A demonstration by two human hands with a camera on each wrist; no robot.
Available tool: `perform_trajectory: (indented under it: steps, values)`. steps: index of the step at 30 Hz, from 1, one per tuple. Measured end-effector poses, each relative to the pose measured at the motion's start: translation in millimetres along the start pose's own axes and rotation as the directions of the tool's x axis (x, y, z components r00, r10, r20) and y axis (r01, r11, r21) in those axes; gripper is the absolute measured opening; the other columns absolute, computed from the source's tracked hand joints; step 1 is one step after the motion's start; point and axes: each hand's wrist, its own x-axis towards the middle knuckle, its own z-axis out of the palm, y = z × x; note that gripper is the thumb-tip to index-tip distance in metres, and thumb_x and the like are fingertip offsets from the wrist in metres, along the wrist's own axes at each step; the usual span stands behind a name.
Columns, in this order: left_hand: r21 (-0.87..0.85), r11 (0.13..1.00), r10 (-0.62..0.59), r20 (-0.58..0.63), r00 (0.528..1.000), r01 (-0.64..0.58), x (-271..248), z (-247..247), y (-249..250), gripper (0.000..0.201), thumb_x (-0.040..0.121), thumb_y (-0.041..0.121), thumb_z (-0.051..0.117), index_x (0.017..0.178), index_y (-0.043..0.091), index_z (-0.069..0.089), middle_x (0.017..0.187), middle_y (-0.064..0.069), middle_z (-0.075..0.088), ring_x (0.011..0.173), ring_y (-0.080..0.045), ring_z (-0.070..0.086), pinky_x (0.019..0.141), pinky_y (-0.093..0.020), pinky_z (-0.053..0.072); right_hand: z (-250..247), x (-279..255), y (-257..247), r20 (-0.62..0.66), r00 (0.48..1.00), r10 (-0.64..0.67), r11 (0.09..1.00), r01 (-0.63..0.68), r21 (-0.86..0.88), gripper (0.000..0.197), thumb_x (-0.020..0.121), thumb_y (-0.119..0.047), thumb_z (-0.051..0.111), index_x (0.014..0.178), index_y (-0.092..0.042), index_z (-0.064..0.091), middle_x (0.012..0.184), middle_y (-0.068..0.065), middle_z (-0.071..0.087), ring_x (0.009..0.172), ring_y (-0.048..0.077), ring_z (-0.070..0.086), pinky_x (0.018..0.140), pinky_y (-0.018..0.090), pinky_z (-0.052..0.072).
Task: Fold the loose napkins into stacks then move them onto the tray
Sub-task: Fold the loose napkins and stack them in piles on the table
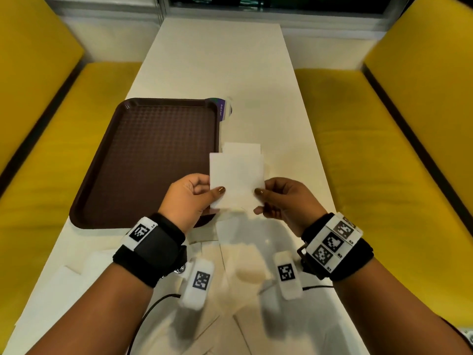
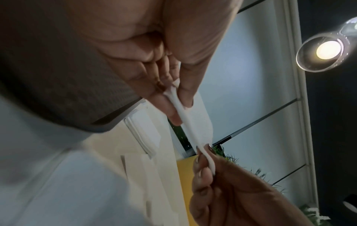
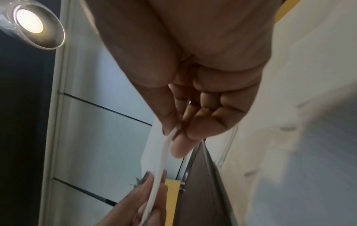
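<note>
I hold a folded white napkin (image 1: 236,180) upright above the table, just right of the brown tray (image 1: 153,160). My left hand (image 1: 204,194) pinches its left edge between thumb and fingers. My right hand (image 1: 266,196) pinches the right edge. The left wrist view shows the napkin (image 2: 185,125) edge-on between my left hand (image 2: 173,99) and my right hand (image 2: 204,154). In the right wrist view the napkin (image 3: 162,159) runs from my right hand (image 3: 173,137) to my left hand (image 3: 154,177). A stack of folded napkins (image 1: 242,148) lies on the table behind the held one. The tray holds nothing.
Loose unfolded napkins (image 1: 230,267) lie spread on the white table (image 1: 215,60) under my wrists and toward its near edge. A small purple packet (image 1: 222,110) sits at the tray's far right corner. Yellow bench seats (image 1: 371,139) flank the table on both sides.
</note>
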Motion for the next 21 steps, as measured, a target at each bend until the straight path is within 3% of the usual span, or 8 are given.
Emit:
perform_trajectory:
  steps: [2, 5, 12, 21]
  values:
    - [-0.040, 0.999, -0.021, -0.022, 1.000, 0.020, 9.5, -1.2, 3.4, 0.017, 0.089, 0.004, 0.065, 0.106, 0.003, 0.062, 0.094, -0.017, 0.070, 0.073, -0.015, 0.072, 0.057, -0.020, 0.056, -3.2, 20.1, -7.9, -0.058, 0.998, -0.014, 1.000, 0.015, 0.008, 0.004, 0.091, -0.003, 0.064, 0.092, -0.001, 0.060, 0.070, 0.009, 0.061, 0.055, 0.018, 0.066, 0.054, 0.025, 0.051]
    - [-0.066, 0.997, -0.051, -0.065, 0.997, 0.047, 18.7, -8.3, 1.6, 0.015, 0.089, 0.007, 0.067, 0.102, 0.011, 0.062, 0.085, -0.008, 0.069, 0.074, -0.016, 0.073, 0.057, -0.020, 0.055, -9.3, 48.8, -16.9, -0.138, 0.990, -0.016, 1.000, 0.017, 0.012, 0.006, 0.091, -0.004, 0.065, 0.087, -0.005, 0.061, 0.068, 0.008, 0.061, 0.051, 0.016, 0.063, 0.050, 0.023, 0.049]
    - [-0.048, 0.993, -0.112, -0.099, 0.989, 0.108, 20.6, -19.6, -14.3, 0.017, 0.088, 0.009, 0.068, 0.104, 0.011, 0.063, 0.101, -0.024, 0.068, 0.074, -0.016, 0.072, 0.058, -0.021, 0.055, -9.5, 100.2, -11.3, -0.209, 0.976, 0.060, 0.995, -0.075, -0.066, 0.009, 0.090, -0.007, 0.068, 0.092, -0.005, 0.059, 0.069, 0.007, 0.060, 0.045, 0.013, 0.059, 0.043, 0.023, 0.041]
    - [-0.037, 0.993, -0.118, -0.122, 0.985, 0.114, 16.6, -28.1, -20.3, 0.018, 0.088, 0.008, 0.068, 0.105, 0.011, 0.063, 0.101, -0.021, 0.071, 0.073, -0.017, 0.072, 0.059, -0.021, 0.056, -9.0, 124.1, 3.9, -0.258, 0.963, 0.081, 0.946, -0.156, -0.285, 0.020, 0.087, -0.010, 0.071, 0.074, -0.012, 0.056, 0.060, 0.007, 0.058, 0.040, 0.013, 0.054, 0.041, 0.023, 0.039]
